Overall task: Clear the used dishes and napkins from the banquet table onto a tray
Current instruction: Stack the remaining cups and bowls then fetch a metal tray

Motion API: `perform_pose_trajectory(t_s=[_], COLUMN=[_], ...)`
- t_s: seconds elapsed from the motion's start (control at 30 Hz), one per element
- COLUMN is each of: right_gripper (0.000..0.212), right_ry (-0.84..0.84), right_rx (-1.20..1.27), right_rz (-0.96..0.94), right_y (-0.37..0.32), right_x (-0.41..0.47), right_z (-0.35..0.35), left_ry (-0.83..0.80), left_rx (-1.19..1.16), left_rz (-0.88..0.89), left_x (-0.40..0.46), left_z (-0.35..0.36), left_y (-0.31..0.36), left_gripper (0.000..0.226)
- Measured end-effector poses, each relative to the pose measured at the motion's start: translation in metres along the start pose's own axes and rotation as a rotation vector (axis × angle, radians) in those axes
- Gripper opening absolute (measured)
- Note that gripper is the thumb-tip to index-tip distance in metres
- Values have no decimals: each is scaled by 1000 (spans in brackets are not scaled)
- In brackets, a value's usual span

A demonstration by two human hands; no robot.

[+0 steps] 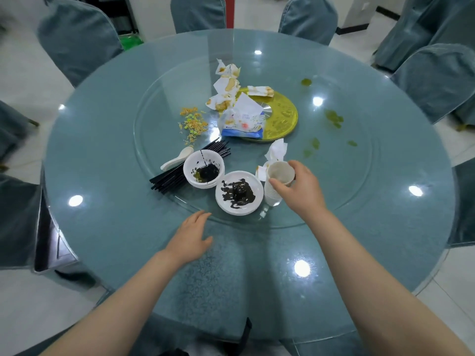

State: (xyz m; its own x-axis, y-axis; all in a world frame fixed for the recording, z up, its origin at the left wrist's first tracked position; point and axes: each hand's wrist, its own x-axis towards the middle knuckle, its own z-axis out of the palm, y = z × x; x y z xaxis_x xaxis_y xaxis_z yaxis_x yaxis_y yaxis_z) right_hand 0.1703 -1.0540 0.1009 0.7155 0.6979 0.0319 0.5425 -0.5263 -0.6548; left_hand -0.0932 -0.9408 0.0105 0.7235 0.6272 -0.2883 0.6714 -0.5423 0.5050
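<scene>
My right hand (298, 186) curls round the top paper cup of a white cup stack (276, 183), thumb on the near rim and fingers behind it, just right of the frame's centre on the round glass worktop (102, 140). The stack stands upright, tilted slightly, its open mouth facing up and toward me. My left hand (191, 235) lies flat and relaxed, holding nothing, fingers straight and reaching the near edge of the glass turntable (347, 191).

Just left of the cups sits a white plate (239, 192) smeared with dark sauce, touching or nearly touching a white bowl (203, 170) with the same dark residue. A bundle of black chopsticks (180, 173) runs under the bowl's far side, its long axis slanting from lower left to upper right. A white spoon (177, 158) lies beside them, bowl end toward the upper right. A crumpled napkin (276, 150) sits just behind the cups.

Farther back, a gold tray (282, 116) holds stained napkins (226, 86) and a tissue packet (243, 122) overlapping its left rim. Food crumbs (192, 122) are scattered to the left, and green smears (334, 119) to the right. Covered chairs (77, 37) ring the worktop.
</scene>
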Motion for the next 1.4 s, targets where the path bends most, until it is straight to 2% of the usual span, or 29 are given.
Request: perform_pose_trajectory(t_s=[0.17, 0.5, 0.7, 0.9, 1.1, 1.4], right_gripper=[73, 73, 70, 71, 75, 72], right_ry=[-99, -143, -88, -104, -207, -474], right_rx=[-8, -35, 38, 34, 25, 32], right_rz=[62, 34, -74, -227, -339, -488], right_y=[-2, -42, -52, -64, -79, -114], right_x=[-3, -12, -34, -66, -114, -210], right_z=[19, 37, 44, 44, 43, 59], left_ry=[24, 75, 173, 324, 472, 650], left_rx=[-23, -62, -100, -201, -269, -342], left_rz=[-23, -47, -75, -186, -273, -385], left_x=[-11, -39, -64, -107, -176, -293], left_z=[-3, -16, -34, -58, -61, -48], left_y=[-16, -29, -32, -29, -16, -12], left_gripper=[67, 63, 62, 58, 57, 57])
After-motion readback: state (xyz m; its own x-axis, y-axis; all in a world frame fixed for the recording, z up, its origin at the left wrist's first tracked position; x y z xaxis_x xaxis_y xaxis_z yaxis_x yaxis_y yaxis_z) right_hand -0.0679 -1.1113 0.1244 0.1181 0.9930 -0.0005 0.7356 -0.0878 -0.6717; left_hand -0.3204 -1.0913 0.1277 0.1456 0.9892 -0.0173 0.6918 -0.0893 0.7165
